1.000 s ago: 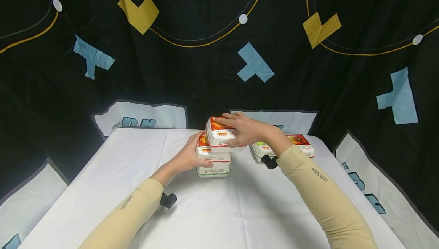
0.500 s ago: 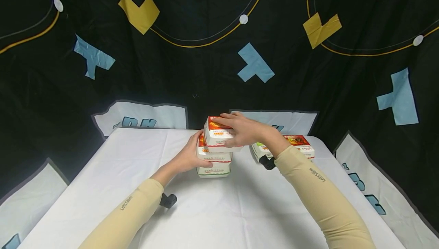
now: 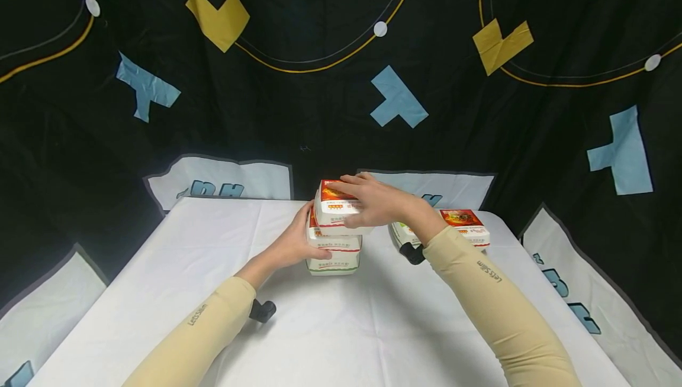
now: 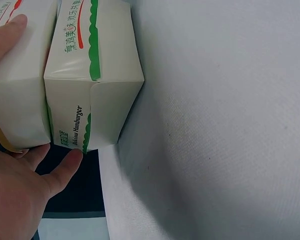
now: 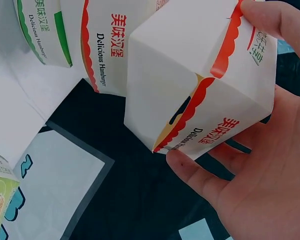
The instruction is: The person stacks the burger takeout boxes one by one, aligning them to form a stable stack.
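A red-topped burger box [image 3: 331,209] is in my right hand [image 3: 380,200], thumb on its near side and fingers over the top and far side. It sits above a stack of two burger boxes, offset a little to the right; whether it touches them I cannot tell. The stack has a red-trimmed burger box [image 3: 341,244] on a green-trimmed burger box [image 4: 80,65]. My left hand [image 3: 292,242] grips the stack from the left. In the left wrist view its thumb presses the red-trimmed box, and one fingertip reaches the green one.
Farther right on the white tablecloth [image 3: 330,334] are a green-topped burger box [image 3: 402,234] and a red-topped one [image 3: 465,224], partly behind my right forearm. A black curtain [image 3: 319,121] hangs behind the table. A black wrist mount [image 3: 262,311] juts from my left wrist.
My right hand has shifted slightly left with the burger box, bringing it more over the stack. The left hand has kept its place on the two lower boxes.
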The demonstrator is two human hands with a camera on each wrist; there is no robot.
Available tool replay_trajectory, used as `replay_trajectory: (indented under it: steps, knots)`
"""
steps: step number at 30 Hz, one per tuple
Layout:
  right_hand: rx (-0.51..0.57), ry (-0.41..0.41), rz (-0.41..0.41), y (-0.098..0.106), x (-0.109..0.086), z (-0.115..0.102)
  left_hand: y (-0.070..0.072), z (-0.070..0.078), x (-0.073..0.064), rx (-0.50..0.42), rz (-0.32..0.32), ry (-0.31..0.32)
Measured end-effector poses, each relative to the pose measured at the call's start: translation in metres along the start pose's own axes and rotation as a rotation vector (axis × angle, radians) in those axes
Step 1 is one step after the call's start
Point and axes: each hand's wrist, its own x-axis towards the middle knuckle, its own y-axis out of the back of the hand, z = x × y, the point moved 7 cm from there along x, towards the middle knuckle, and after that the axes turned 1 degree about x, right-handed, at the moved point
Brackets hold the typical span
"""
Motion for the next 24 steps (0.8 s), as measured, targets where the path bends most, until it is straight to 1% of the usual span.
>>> replay_trajectory:
  steps: [2, 6, 12, 15, 17, 22, 24]
  knots:
    - [-0.002, 0.002, 0.001, 0.0, 0.001, -0.001, 0.0, 0.0, -0.001, -0.002, -0.001, 0.005]
    - [-0.003, 0.006, 0.005, 0.0, 0.004, -0.003, 0.001, 0.001, -0.001, -0.024, 0.003, -0.01]
    - [-0.015, 0.013, 0.021, -0.002, 0.008, -0.006, 0.0, 0.006, -0.001, -0.069, -0.006, -0.078]
    - [-0.017, 0.015, 0.022, -0.002, 0.009, -0.007, 0.0, 0.013, -0.001, -0.095, -0.014, -0.115]
    - [-0.02, 0.015, 0.025, -0.002, 0.009, -0.008, 0.001, 0.019, -0.003, -0.109, -0.016, -0.127]
    - [-0.022, 0.014, 0.03, -0.004, 0.011, -0.009, 0.004, 0.034, -0.01, -0.104, -0.028, -0.129]
    - [-0.024, 0.015, 0.032, -0.004, 0.012, -0.009, 0.004, 0.034, -0.011, -0.099, -0.029, -0.129]
